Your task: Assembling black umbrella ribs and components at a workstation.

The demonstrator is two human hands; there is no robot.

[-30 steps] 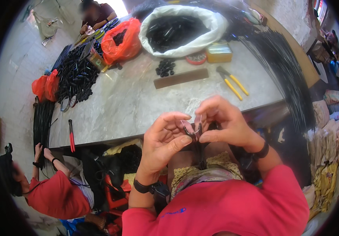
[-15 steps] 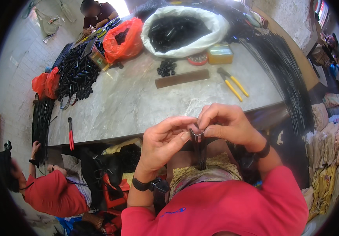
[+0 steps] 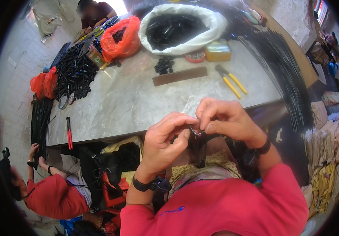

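Observation:
Above my lap my two hands meet at the top of a bundle of thin dark rods (image 3: pixel 201 152), which hangs down between them. A bent silvery wire (image 3: pixel 196 133) runs across the rods' upper end. My left hand (image 3: pixel 163 143) pinches the wire's left side between thumb and fingertips. My right hand (image 3: pixel 232 121) is closed at its right side, thumb against the bent forefinger. The exact spot under the fingertips is hidden.
On the grey table (image 3: pixel 122 102) lie yellow-handled pliers (image 3: pixel 231 80), a brown bar (image 3: pixel 180 76), small black rings (image 3: pixel 164 65) and red-handled pliers (image 3: pixel 69 133). Behind stand a white sack (image 3: pixel 146 35) of black parts and a red bag (image 3: pixel 128 45). Long dark rods (image 3: pixel 289 72) lie right. A co-worker (image 3: pixel 59 192) sits left.
My right hand has shifted slightly up and left at the wire; my left hand's fingers have moved a little. At left, the co-worker's hands have shifted near the rods.

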